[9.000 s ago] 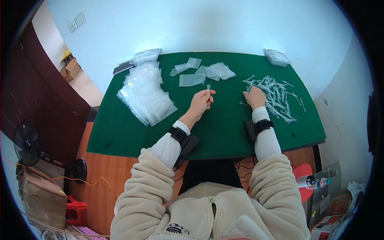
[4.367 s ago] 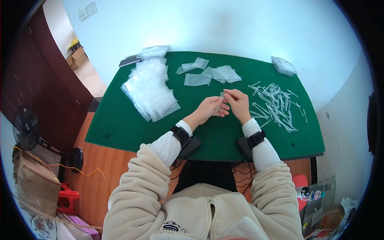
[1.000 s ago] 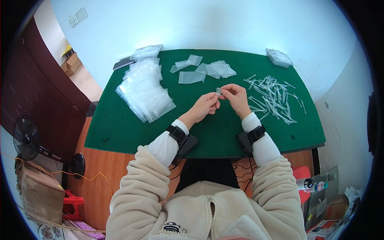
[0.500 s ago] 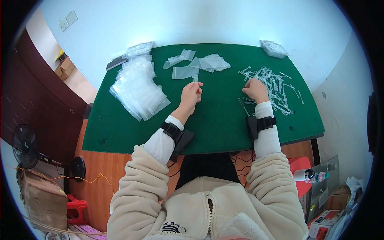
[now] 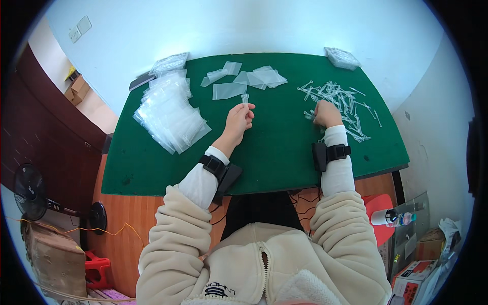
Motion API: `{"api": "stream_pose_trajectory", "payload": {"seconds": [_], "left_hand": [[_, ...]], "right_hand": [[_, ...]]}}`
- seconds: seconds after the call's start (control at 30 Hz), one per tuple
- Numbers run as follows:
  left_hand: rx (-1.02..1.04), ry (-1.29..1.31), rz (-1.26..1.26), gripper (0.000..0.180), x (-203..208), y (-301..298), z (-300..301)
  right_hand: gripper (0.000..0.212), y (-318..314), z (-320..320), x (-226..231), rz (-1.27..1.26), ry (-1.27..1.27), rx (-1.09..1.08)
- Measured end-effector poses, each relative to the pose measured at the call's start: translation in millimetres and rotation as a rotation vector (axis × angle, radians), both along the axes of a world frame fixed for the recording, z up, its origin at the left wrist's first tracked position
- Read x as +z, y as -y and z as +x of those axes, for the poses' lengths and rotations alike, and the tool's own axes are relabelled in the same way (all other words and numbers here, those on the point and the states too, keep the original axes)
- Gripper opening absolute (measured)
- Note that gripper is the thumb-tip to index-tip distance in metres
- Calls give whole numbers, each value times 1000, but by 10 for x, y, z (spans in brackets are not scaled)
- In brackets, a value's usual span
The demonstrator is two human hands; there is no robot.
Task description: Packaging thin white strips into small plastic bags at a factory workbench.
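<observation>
My left hand (image 5: pixel 239 121) is closed around a small upright bundle of thin clear sticks with looped ends (image 5: pixel 245 98), whose tops stick out above the thumb and fingers. Over at the right, my right hand (image 5: pixel 328 114) is pinched at the near left side of a loose heap of the same sticks (image 5: pixel 351 101). Some blurred sticks (image 5: pixel 308 115) show at its fingertips; the palm hides part of the heap. Just beyond my left hand lies a flat clear plastic bag (image 5: pixel 229 91), with several more clear bags (image 5: pixel 262 78) farther back.
A fanned stack of clear bags (image 5: pixel 165 114) covers the left of the green table (image 5: pixel 254 162). Bundled clear packs (image 5: pixel 170 63) and another clear pack (image 5: pixel 342 58) stand against the wall. Below right, a white bottle (image 5: pixel 382 217) is on a red stool (image 5: pixel 373 203); a fan (image 5: pixel 30 185) stands at left.
My right hand has shifted slightly over the near sticks, and some now show at its fingertips. The left hand keeps its bundle. The whole view has moved a little.
</observation>
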State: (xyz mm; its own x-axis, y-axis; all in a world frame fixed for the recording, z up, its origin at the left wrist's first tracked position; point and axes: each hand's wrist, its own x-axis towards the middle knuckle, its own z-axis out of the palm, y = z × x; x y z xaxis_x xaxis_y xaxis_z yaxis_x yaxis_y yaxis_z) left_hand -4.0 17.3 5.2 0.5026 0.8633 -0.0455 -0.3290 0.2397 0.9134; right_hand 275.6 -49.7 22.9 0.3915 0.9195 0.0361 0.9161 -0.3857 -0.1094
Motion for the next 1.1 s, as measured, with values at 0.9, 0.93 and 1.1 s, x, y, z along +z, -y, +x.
{"api": "stream_pose_trajectory", "payload": {"seconds": [0.9, 0.93, 1.1], "left_hand": [[93, -72, 161, 20, -23, -36, -35], [118, -68, 150, 21, -18, -48, -45], [81, -97, 113, 21, -12, -56, -52]], "right_hand": [[2, -218, -868, -183, 373, -926, 618], [3, -212, -884, -187, 338, -914, 636], [6, -172, -947, -171, 367, -881, 828]]}}
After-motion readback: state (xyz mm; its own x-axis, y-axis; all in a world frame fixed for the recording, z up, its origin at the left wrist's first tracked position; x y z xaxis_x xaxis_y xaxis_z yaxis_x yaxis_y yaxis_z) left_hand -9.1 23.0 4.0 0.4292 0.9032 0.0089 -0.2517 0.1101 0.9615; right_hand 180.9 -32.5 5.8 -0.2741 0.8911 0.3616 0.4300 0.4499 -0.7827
